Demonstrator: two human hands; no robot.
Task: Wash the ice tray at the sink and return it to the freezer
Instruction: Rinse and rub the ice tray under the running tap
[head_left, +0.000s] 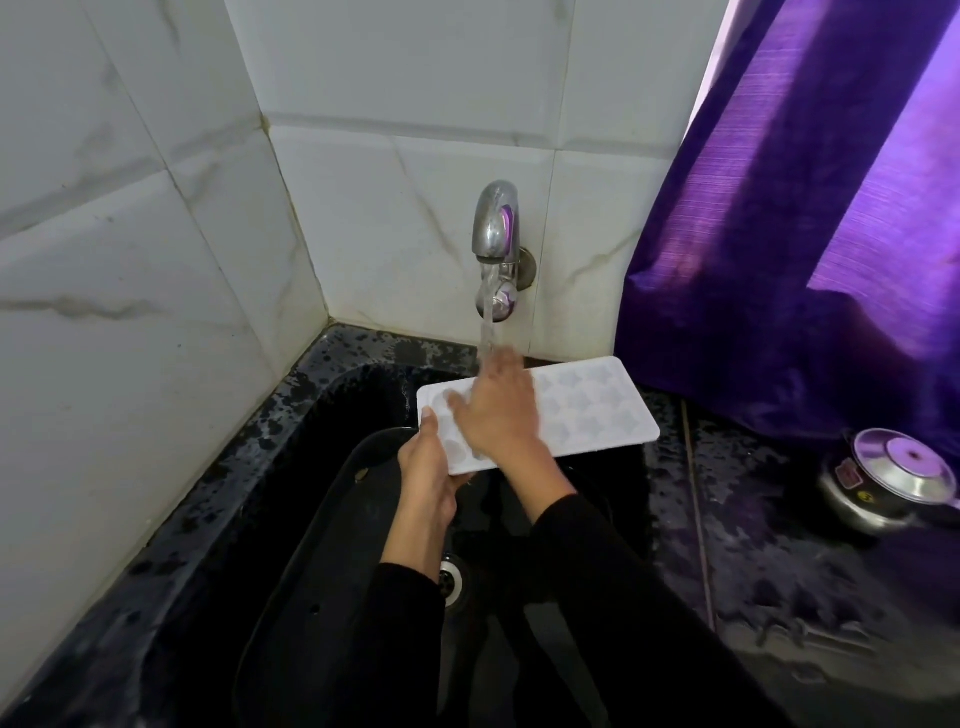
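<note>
1. The curtain (810, 218), purple, hangs at the right over the wet black worktop (753, 597); it is near the tray's far end and could get splashed.
2. The sink (332, 395) is black, with a dark basin (322, 561) lying inside it under the arms.
3. The ice tray (597, 410), white, is held flat over the sink, likely so the water runs across its pockets.
4. The left hand (431, 467) grips the tray's near corner to steady it.
5. The right hand (498, 410) lies flat, fingers spread, on the tray under the stream, apparently rubbing.
6. The tap (496, 228) is running.
7. A steel kettle (888, 478) stands on the worktop, well apart.
</note>
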